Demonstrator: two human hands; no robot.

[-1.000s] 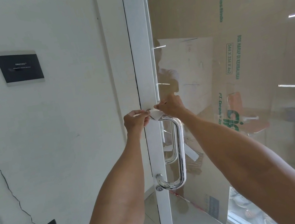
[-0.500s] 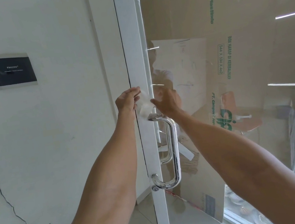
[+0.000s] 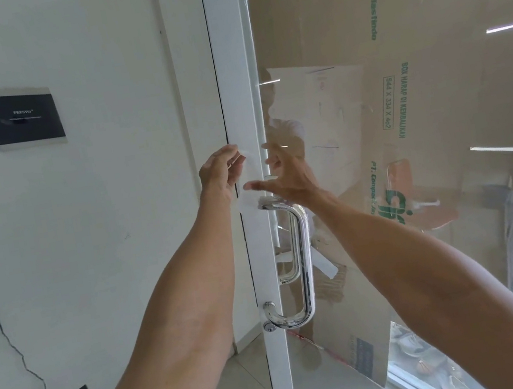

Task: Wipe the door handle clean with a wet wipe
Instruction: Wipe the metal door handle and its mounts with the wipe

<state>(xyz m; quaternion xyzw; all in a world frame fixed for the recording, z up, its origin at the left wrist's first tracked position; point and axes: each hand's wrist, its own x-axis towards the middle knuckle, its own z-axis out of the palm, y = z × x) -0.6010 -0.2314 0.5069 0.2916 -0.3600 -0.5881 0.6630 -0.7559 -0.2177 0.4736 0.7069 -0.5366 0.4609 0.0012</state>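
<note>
Now: left hand [image 3: 218, 175] pinches wet wipe [image 3: 247, 179]; right hand [image 3: 290, 178] spread (nearer); vertical door handle [image 3: 302, 254] at 6 o'clock.

Head camera looks forward, close to door handle [image 3: 296, 255].

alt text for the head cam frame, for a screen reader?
Both hands, left hand and right hand, hold a white wet wipe just above a chrome door handle on a white-framed glass door.
</note>
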